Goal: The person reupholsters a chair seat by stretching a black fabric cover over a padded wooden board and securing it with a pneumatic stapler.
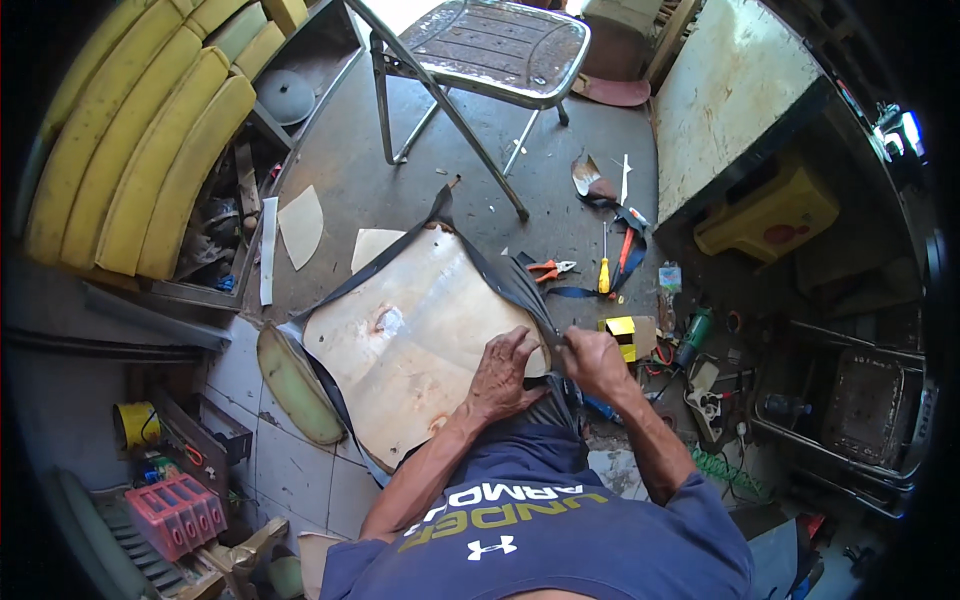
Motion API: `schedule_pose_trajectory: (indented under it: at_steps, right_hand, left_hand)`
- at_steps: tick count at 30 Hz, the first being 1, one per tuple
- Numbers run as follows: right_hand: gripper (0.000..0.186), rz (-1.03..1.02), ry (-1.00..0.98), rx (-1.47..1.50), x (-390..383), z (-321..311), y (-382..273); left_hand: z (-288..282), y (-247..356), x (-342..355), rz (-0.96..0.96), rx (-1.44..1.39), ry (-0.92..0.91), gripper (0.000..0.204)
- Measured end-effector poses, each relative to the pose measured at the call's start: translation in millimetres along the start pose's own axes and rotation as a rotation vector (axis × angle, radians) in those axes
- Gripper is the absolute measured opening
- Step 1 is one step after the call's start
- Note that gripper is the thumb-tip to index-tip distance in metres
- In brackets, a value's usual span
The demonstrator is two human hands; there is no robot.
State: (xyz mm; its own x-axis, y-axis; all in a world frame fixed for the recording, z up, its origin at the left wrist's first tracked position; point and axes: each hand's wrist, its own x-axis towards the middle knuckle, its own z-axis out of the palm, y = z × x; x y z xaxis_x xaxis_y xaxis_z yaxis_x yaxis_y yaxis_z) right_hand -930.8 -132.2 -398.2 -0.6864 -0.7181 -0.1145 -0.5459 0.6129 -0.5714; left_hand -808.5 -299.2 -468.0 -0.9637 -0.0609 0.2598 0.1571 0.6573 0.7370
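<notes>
A beige board (400, 345), shaped like a chair seat, lies in front of me and over my lap. Dark fabric (497, 275) wraps its edges, and a loose pointed flap stands up at the far corner. My left hand (502, 380) rests on the board's near right corner, fingers bent and thumb spread apart. Just right of that corner, my right hand (597, 362) is closed on the edge of the dark fabric. Its fingertips are partly hidden. The board has brown stains and a whitish torn patch.
Orange-handled pliers (552, 269) and a yellow screwdriver (604, 272) lie beyond the board. A folding chair (490, 50) stands ahead. Yellow cushions (150, 140) are stacked at left, above a pink organizer box (176, 515). A green tool (693, 338) lies at right.
</notes>
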Motion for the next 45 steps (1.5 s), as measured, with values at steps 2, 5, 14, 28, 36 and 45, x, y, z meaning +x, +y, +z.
schedule_pose_trajectory:
  at_steps: [2,5,14,28,36,45]
  right_hand:
    - [0.015,-0.082,0.065,-0.017,1.4,5.8,-14.1]
    - [0.013,-0.069,0.079,-0.021,-1.7,30.4,-32.9]
    - [0.017,-0.24,0.174,0.023,-9.9,42.8,-33.7]
    - [0.067,0.625,-0.304,-0.179,-116.4,184.4,199.8]
    - [0.075,0.4,-0.23,0.162,-97.7,150.2,227.7]
    - [0.028,0.157,-0.037,0.229,-54.0,-42.4,61.7]
  left_hand:
    - [5.1,-3.1,6.3,0.015,-0.011,0.072,0.101]
    - [3.7,-8.7,9.6,0.054,0.036,0.014,0.096]
    - [5.1,-15.0,9.5,-0.085,-0.19,0.101,0.032]
    - [3.2,-10.1,2.0,-0.413,-0.584,0.306,0.014]
    - [11.4,-10.8,1.7,-0.457,-0.477,0.349,0.009]
    - [18.3,-2.0,6.0,-0.383,-0.222,0.345,0.015]
